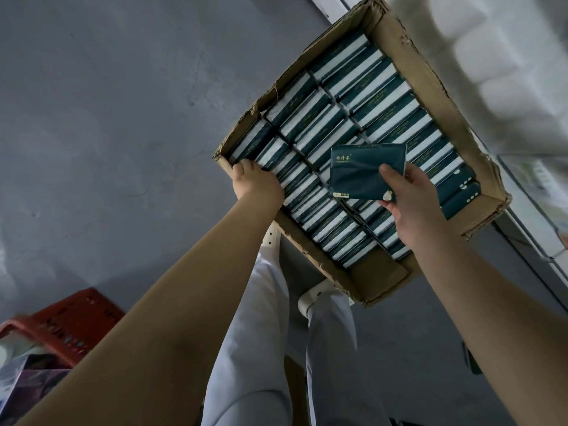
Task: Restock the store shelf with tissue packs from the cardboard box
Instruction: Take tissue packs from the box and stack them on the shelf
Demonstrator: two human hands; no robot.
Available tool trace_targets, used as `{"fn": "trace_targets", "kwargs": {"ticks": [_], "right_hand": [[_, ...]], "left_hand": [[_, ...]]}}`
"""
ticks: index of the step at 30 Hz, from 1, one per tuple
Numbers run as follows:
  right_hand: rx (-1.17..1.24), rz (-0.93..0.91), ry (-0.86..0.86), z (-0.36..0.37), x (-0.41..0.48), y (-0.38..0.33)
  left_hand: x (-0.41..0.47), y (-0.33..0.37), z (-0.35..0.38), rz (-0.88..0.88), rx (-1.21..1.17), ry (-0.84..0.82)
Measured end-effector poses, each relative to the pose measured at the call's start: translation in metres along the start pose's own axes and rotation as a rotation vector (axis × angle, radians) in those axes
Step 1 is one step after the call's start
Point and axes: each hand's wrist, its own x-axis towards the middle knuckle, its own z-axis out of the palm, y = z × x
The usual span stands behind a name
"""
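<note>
Head view: right hand (pixel 413 207) pinches one tissue pack (pixel 364 173) above the 4 o'clock side of the full cardboard box (pixel 430 75); left hand (pixel 255 181) curls over its 8 o'clock rim. Best to steady the box and carry the pack flat toward the blurred 2 o'clock shelf (pixel 534 139).

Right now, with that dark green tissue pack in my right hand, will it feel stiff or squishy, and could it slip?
Probably soft and light: the tissue pack looks thin and film-wrapped, and the right hand holds it by one corner. The smooth wrap may be slippery in that pinch. Being flat, it should not roll.
</note>
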Motion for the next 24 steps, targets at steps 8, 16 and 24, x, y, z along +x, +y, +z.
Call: {"fn": "trace_targets", "kwargs": {"ticks": [8,16,24], "right_hand": [[0.021,0.004,0.001,-0.001,-0.007,0.001],[0.09,0.018,-0.009,0.0,-0.05,-0.028],[0.492,0.154,0.133,-0.025,-0.145,-0.097]], "left_hand": [[-0.008,-0.006,0.001,0.093,-0.117,0.137],[-0.076,-0.02,-0.007,0.236,-0.701,0.316],[-0.204,-0.013,-0.091,0.133,-1.41,0.392]]}}
